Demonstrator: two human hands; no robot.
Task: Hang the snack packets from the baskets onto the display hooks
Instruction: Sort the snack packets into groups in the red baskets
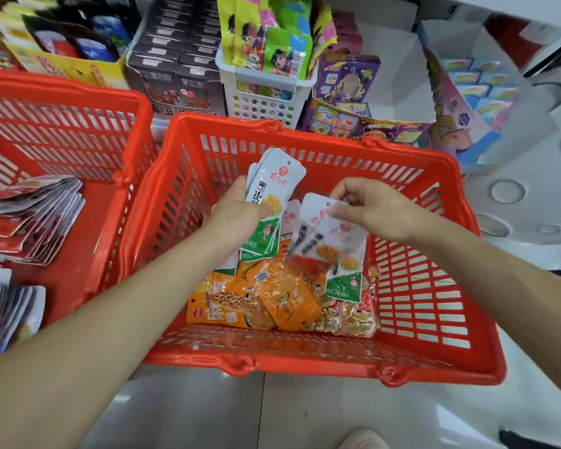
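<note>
Big red basket (305, 356) sits on the floor dead centre, with a second red basket (62, 90) just beside it on the left, holding stacks of packets (36, 218). Orange packets (272, 296) are piled on the big one's bottom. Over that pile, the left hand (237, 218) grips a fanned stack of white-green packets (274, 189) — the right hand (373, 207) pinches a blurry white packet (332, 238) by its top edge (maybe more than one, can't tell), just beside the stack.

**Blurred and covered**

Print on the white-and-green foil packets (331, 243) below the fingers (348, 193) of the right hand (380, 210) is smeared by blur. The white foil packet stack (274, 189) is partly covered by the left hand (237, 216).
</note>
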